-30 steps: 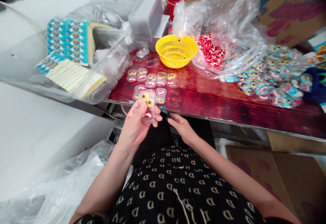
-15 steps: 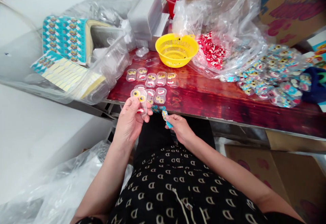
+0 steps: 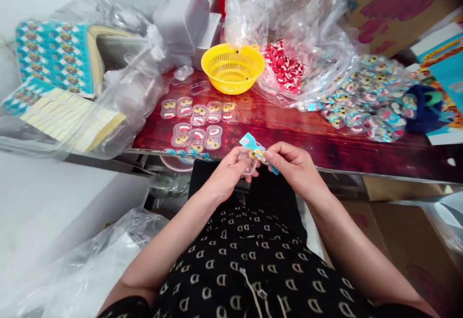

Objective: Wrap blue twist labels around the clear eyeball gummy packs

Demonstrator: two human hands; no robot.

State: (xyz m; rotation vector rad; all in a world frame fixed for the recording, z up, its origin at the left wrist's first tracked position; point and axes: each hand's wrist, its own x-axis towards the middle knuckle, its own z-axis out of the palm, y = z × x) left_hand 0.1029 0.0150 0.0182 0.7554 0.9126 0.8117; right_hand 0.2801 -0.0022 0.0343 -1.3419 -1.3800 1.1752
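My left hand point(image 3: 233, 169) is closed on a small clear plastic case point(image 3: 250, 165) with a yellow eye piece showing inside. Pinched in my right hand point(image 3: 291, 163) is a blue printed sticker point(image 3: 257, 149), which lies across the top of the case. Both hands meet just past the table's front edge, above my lap. To their left, several filled clear cases point(image 3: 197, 139) with yellow eyes and red-and-white pieces lie in two rows. More blue stickers point(image 3: 186, 154) hang along the table edge.
Behind the rows stands a yellow basket point(image 3: 233, 69). A plastic bag of red-and-white pieces point(image 3: 284, 67) and a heap of labelled cases point(image 3: 369, 96) lie to the right. Sticker sheets point(image 3: 54, 57) and a bag of clear cases point(image 3: 126, 86) are on the left.
My hands have come together; the sticker in my right hand now lies against the case in my left. Both have shifted right in view, and the case is lower.
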